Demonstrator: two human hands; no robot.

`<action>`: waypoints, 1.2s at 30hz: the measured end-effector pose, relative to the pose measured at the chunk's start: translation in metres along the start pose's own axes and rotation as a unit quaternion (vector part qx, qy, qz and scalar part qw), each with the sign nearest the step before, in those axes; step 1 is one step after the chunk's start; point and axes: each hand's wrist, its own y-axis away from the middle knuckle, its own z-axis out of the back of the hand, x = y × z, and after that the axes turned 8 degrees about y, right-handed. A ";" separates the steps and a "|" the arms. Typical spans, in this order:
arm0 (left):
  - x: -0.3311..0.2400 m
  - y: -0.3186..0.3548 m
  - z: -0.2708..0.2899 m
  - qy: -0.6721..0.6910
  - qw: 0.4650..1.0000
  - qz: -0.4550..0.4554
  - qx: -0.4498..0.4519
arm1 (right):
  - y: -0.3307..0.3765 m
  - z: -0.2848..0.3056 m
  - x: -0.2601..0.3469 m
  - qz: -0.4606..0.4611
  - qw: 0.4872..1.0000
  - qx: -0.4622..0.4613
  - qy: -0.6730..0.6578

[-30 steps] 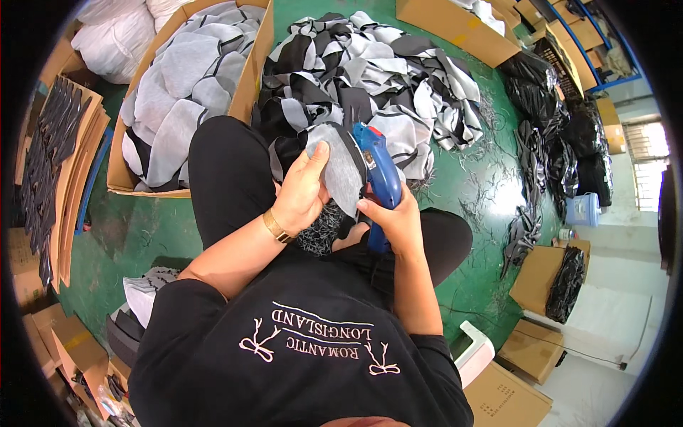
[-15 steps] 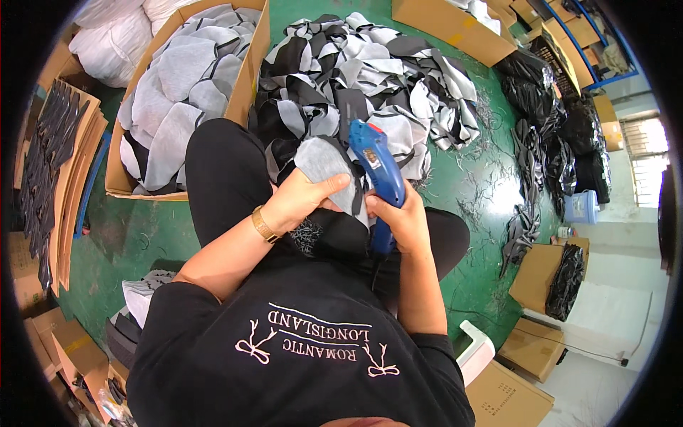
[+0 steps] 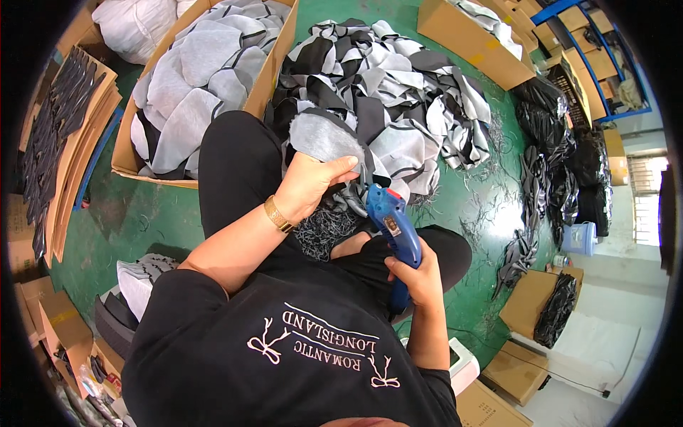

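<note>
My left hand (image 3: 313, 183) pinches the near edge of a curved grey fabric piece (image 3: 319, 136) with a dark border, thumb on top. Wrapped round the handle of a blue electric fabric cutter (image 3: 398, 235) is my right hand (image 3: 418, 276). A red part shows on the cutter's head, which points up and away from me, a short way right of the fabric and apart from it. Below my hands, between my legs, lies a heap of thin dark trimmings (image 3: 324, 231). Beyond the held piece spreads a large pile of grey, white and black fabric pieces (image 3: 398, 92).
A cardboard box (image 3: 279, 60) full of grey pieces stands at the far left, another box (image 3: 469, 43) at the far right. Black plastic bags (image 3: 544, 117) line the right side near a blue bucket (image 3: 580, 238). Loose trimmings litter the green floor (image 3: 469, 206).
The cutter in my right hand has moved back toward me, away from the fabric. My left hand has carried the grey piece farther out and to the left. The whole view has shifted slightly.
</note>
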 end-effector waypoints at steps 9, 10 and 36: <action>0.000 0.004 0.001 -0.026 0.999 -0.024 0.022 | 0.001 0.001 -0.002 -0.011 1.000 0.006 0.007; 0.000 0.004 0.001 -0.041 0.998 -0.031 0.030 | 0.001 0.001 -0.001 -0.012 1.000 0.005 0.011; -0.040 0.019 -0.013 -0.288 0.943 0.028 0.166 | 0.006 0.018 0.012 -0.016 0.999 0.040 0.003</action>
